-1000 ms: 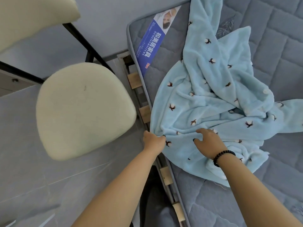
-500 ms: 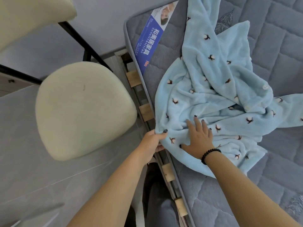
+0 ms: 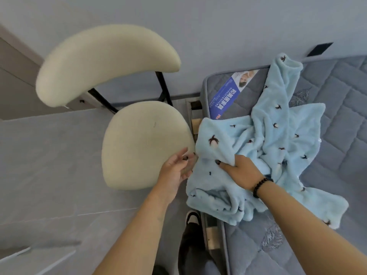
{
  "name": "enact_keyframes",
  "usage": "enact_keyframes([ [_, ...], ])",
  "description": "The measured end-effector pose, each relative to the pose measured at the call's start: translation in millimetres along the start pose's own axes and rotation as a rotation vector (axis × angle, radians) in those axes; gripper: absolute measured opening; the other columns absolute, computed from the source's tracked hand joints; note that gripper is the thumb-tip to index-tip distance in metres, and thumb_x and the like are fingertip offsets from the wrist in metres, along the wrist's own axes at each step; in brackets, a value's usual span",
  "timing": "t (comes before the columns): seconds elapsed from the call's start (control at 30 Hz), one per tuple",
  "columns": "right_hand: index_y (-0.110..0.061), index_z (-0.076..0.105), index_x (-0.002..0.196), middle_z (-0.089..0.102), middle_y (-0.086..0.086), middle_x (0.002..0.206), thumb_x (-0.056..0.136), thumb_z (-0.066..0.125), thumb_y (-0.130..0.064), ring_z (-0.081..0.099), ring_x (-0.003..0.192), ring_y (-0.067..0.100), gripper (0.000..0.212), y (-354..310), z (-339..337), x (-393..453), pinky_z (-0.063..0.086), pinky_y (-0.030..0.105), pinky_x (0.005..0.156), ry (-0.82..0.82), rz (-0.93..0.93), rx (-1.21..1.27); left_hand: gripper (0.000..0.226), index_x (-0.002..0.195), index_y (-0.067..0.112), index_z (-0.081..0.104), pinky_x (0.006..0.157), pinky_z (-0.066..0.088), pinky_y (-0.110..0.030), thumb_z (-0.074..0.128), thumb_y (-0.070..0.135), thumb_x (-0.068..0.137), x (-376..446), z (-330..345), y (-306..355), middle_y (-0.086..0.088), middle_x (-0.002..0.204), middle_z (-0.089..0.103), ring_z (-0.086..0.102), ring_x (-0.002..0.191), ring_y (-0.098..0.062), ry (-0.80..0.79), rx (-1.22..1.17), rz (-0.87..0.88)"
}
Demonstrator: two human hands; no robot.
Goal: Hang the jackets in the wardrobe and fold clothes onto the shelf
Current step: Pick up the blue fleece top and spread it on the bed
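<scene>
A light blue fleece garment (image 3: 278,135) with small dark flower prints lies crumpled on the grey quilted mattress (image 3: 337,92), and its near-left part is lifted past the bed's edge. My right hand (image 3: 241,171), with a black bead bracelet on the wrist, grips a bunched fold of it from above. My left hand (image 3: 175,169) is at the garment's left edge, fingers curled onto the hem, thumb out. The garment's underside and far sleeve are hidden in folds.
A cream padded chair (image 3: 143,145) with black legs stands close on the left, its seat touching the garment's edge. A blue label (image 3: 224,100) lies on the mattress corner. Wooden bed slats (image 3: 212,235) show beside my dark shoe (image 3: 192,217). Grey tiled floor (image 3: 49,165) spreads left.
The view has swung left and back. My right hand went from lying flat on the fabric to gripping a fold, and the garment's near-left part has been pulled up and towards the chair.
</scene>
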State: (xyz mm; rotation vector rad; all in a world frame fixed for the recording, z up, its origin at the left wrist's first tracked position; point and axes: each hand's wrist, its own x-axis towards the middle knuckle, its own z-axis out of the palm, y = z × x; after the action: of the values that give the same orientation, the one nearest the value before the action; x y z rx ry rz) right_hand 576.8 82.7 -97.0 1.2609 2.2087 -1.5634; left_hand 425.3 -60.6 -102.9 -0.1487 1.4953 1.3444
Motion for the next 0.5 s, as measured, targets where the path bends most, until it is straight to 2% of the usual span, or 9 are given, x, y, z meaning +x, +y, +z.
enact_keyframes([
  [0.1, -0.029, 0.064, 0.088, 0.068, -0.011, 0.088, 0.094, 0.058, -0.032, 0.062, 0.084, 0.008, 0.009, -41.9, 2.8, -14.2, 0.048, 0.019, 0.068, 0.073, -0.041, 0.241, 0.043, 0.133, 0.024, 0.051, 0.079, 0.051, -0.025, 0.057, 0.006, 0.094, -16.8, -24.7, -0.5, 0.001, 0.125, 0.063, 0.062, 0.108, -0.014, 0.014, 0.116, -0.058],
  [0.2, -0.024, 0.068, 0.094, 0.072, -0.007, 0.093, 0.092, 0.061, -0.028, 0.067, 0.088, 0.009, 0.008, -81.4, 11.8, -31.4, 0.056, 0.022, 0.074, 0.067, -0.064, 0.418, 0.056, 0.142, 0.021, 0.041, 0.092, 0.046, -0.032, 0.062, 0.013, 0.091, -37.7, -54.5, -12.4, 0.002, 0.135, 0.053, 0.054, 0.119, -0.019, 0.028, 0.19, -0.141],
  [0.27, -0.021, 0.069, 0.095, 0.074, -0.007, 0.091, 0.092, 0.061, -0.025, 0.069, 0.084, 0.008, 0.009, -107.6, 22.6, -44.5, 0.056, 0.019, 0.07, 0.029, -0.089, 0.484, 0.073, 0.147, 0.021, 0.034, 0.1, 0.042, -0.035, 0.071, 0.024, 0.083, -55.9, -73.3, -18.2, 0.002, 0.14, 0.049, 0.051, 0.122, -0.017, 0.051, 0.179, -0.168],
  [0.33, -0.02, 0.069, 0.095, 0.074, -0.008, 0.091, 0.093, 0.061, -0.019, 0.07, 0.085, 0.006, 0.009, -133.4, 36.4, -57.8, 0.055, 0.017, 0.068, 0.001, -0.14, 0.521, 0.092, 0.149, 0.019, 0.029, 0.097, 0.042, -0.034, 0.076, 0.029, 0.071, -77.3, -89.1, -19.3, 0.0, 0.141, 0.05, 0.051, 0.117, -0.015, 0.099, 0.144, -0.175],
  [0.43, -0.017, 0.069, 0.101, 0.074, -0.008, 0.094, 0.093, 0.06, -0.015, 0.07, 0.088, 0.007, 0.013, -169.2, 60.6, -80.1, 0.056, 0.018, 0.07, -0.045, -0.208, 0.522, 0.102, 0.143, 0.019, 0.039, 0.091, 0.051, -0.039, 0.074, 0.038, 0.05, -108.5, -119.8, -25.0, -0.001, 0.131, 0.058, 0.058, 0.111, -0.016, 0.18, 0.116, -0.171],
  [0.5, -0.013, 0.069, 0.105, 0.075, -0.003, 0.097, 0.093, 0.06, -0.018, 0.07, 0.091, 0.012, 0.016, -189.8, 78.6, -97.1, 0.057, 0.023, 0.074, -0.076, -0.238, 0.508, 0.088, 0.139, 0.023, 0.047, 0.086, 0.056, -0.04, 0.072, 0.04, 0.056, -125.5, -145.2, -37.1, 0.0, 0.124, 0.063, 0.063, 0.107, -0.018, 0.2, 0.109, -0.171],
])
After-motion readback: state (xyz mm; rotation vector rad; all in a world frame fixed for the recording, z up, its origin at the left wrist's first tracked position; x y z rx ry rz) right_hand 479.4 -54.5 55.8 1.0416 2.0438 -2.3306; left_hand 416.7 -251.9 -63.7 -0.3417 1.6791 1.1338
